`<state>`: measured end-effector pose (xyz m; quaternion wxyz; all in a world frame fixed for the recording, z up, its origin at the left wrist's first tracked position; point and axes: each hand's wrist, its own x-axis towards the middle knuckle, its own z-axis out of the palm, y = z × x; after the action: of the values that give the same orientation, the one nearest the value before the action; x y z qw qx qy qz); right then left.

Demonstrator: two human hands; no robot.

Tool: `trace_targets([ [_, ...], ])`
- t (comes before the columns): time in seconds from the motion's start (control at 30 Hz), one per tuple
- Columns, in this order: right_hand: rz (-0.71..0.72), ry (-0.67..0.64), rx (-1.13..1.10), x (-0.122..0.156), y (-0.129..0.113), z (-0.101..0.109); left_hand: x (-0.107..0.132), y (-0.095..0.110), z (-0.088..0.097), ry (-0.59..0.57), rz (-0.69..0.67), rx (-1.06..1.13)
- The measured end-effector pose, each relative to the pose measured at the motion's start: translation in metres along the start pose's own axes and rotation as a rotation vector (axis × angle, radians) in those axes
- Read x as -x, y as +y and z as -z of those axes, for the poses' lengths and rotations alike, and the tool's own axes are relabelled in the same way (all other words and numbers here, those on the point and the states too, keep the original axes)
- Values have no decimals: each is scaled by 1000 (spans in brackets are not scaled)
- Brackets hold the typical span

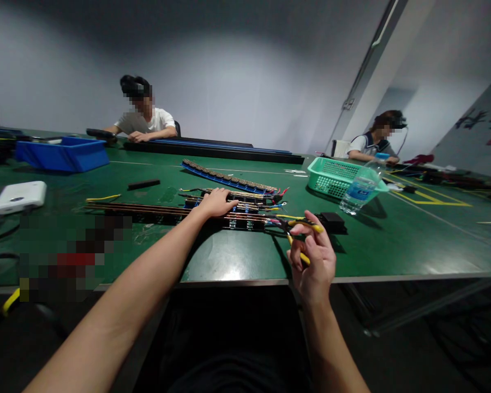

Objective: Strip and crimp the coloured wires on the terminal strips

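My left hand (217,203) lies over a long dark strip with copper-coloured rails (163,210), its fingers curled onto the strip and the blue parts beside it. What is under the palm is hidden. My right hand (316,254) holds pliers with yellow and black handles (305,257), the handles spread apart. The jaws are at the thin coloured wires (273,221) at the strip's right end; whether they grip a wire is too small to tell. More short wires (276,207) stick out just behind. A curved blue strip with rails (229,179) lies beyond.
A black block (331,222) lies right of the pliers. Farther right are a green basket (325,177) and a tilted water bottle (358,192). A blue bin (67,154) and white box (19,197) stand left. Two people (147,117) sit across the table (413,240).
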<state>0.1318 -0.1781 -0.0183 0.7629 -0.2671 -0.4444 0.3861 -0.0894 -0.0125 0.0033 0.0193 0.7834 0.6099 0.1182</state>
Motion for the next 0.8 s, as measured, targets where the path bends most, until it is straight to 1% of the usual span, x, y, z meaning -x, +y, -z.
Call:
trace_targets([
  [0.13,-24,-7,47,4,-5,7,0,0,0,0,-5,7],
  [0.23,-16,-48,78,7,-5,12,0,0,0,1,-3,11],
  [0.37,7,-65,171,7,8,14,0,0,0,7,-4,10],
  [0.47,-4,-111,326,4,19,11,0,0,-1,7,-6,9],
  [0.57,37,-255,590,2,26,11,0,0,-1,12,-5,7],
  [0.7,165,-529,1026,1,28,19,-1,0,-2,15,-13,5],
  [0.77,211,-622,1154,0,27,23,-1,0,-3,18,-10,8],
  [0.8,219,-644,1185,-1,26,25,-1,0,-3,20,-7,9],
])
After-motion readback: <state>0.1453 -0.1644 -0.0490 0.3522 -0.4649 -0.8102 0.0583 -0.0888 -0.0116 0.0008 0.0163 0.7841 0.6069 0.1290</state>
